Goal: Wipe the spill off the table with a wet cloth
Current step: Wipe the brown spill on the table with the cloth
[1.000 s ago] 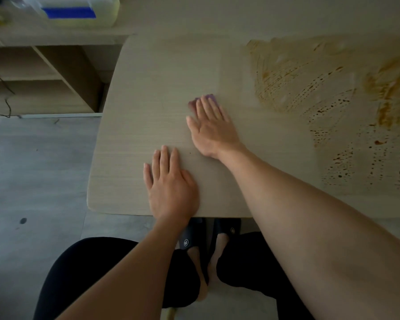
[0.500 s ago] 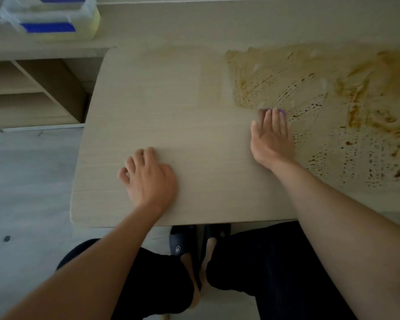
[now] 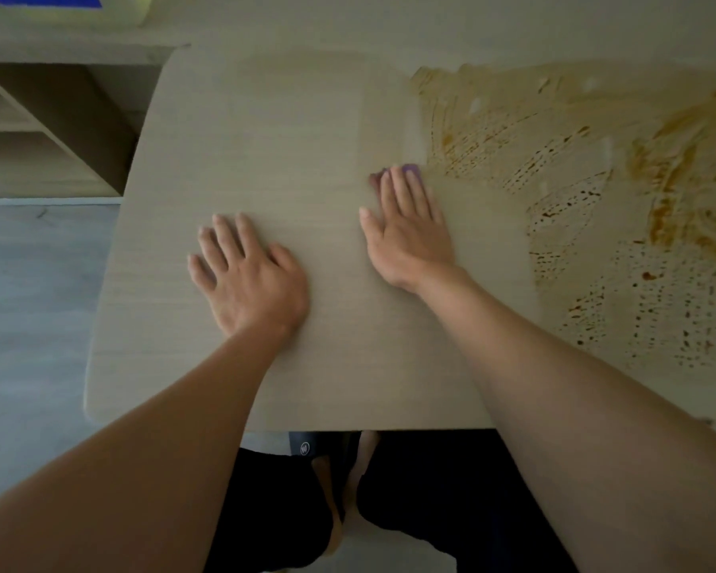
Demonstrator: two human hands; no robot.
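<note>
A light wooden table (image 3: pixel 265 138) carries a wide brown smeared spill (image 3: pixel 596 192) across its right half. My right hand (image 3: pixel 408 233) lies flat with straight fingers on a purple cloth (image 3: pixel 410 169), pressing it down just left of the spill's edge. Only the cloth's tip shows beyond my fingertips. My left hand (image 3: pixel 247 275) rests flat on the bare tabletop, fingers spread, holding nothing.
An open wooden shelf unit (image 3: pixel 50 130) stands left of the table. On the counter above it sits a pale yellow container with a blue label (image 3: pixel 67 8). Grey floor (image 3: pixel 34 283) lies to the left. My legs and slippers (image 3: pixel 306 448) are under the table's near edge.
My right hand slid the cloth right into the spill half a second ago, and is now back at its left edge. My left hand's fingers have spread flat.
</note>
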